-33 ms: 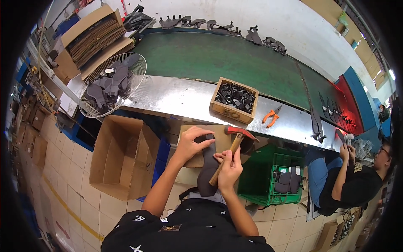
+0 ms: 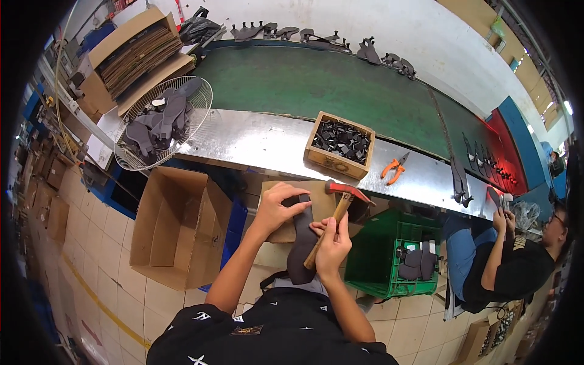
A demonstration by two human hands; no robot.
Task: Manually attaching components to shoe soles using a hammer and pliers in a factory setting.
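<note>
A long dark grey piece, shaped like a shoe insole [image 2: 302,243], lies upright in front of me, its near end against my lap. At its far end, my left hand [image 2: 277,212] pinches a small black block [image 2: 303,198] between thumb and fingers. Whether the block is joined to the grey piece I cannot make out. My right hand [image 2: 333,246] is closed around the wooden handle of a hammer [image 2: 342,210], and its fingertips come close to the grey piece's right edge. The hammer's red and dark head points away from me. Behind the grey piece is a cardboard surface [image 2: 275,234].
A wooden box [image 2: 336,169] of small black parts and orange-handled pliers [image 2: 394,170] lie on the metal ledge before a green belt [image 2: 267,76]. Left are a wire basket [image 2: 204,115] and an open carton [image 2: 161,255]; right, a green crate [image 2: 371,267] and a seated person [image 2: 511,274].
</note>
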